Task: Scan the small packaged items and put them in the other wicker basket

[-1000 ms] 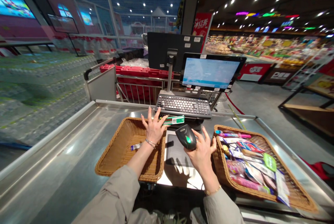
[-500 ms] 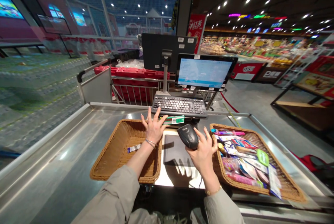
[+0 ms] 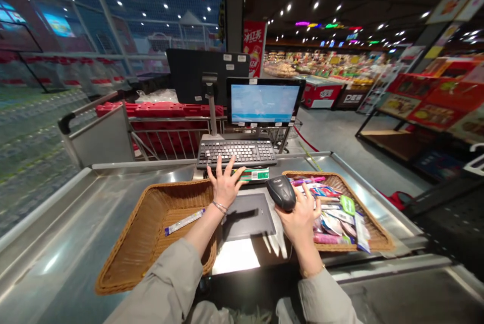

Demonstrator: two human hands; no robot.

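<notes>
My left hand point(image 3: 226, 183) is over the front edge of the black keyboard point(image 3: 242, 151), its fingers fanned. A slim green packet with a barcode point(image 3: 258, 175) is held under it at the thumb, its left part hidden by the hand. In my right hand point(image 3: 302, 218) is a black barcode scanner point(image 3: 281, 193), its head tilted up and left, close to the packet. Left of my left forearm, a wicker basket point(image 3: 124, 233) holds a narrow white-and-blue packet point(image 3: 184, 222). Another wicker basket point(image 3: 381, 236), beyond my right hand, is full of small packaged goods point(image 3: 336, 213).
A lit monitor point(image 3: 264, 102) stands behind the keyboard, beside a dark screen point(image 3: 192, 74) seen from its back. Between the baskets lies a grey flat plate point(image 3: 247, 218). A metal cart point(image 3: 170, 137) stands past the steel counter point(image 3: 71, 228).
The view has turned right, so the counter and baskets appear further left. My left hand and the green packet have moved right relative to the keyboard; the scanner has moved right along with my right hand.
</notes>
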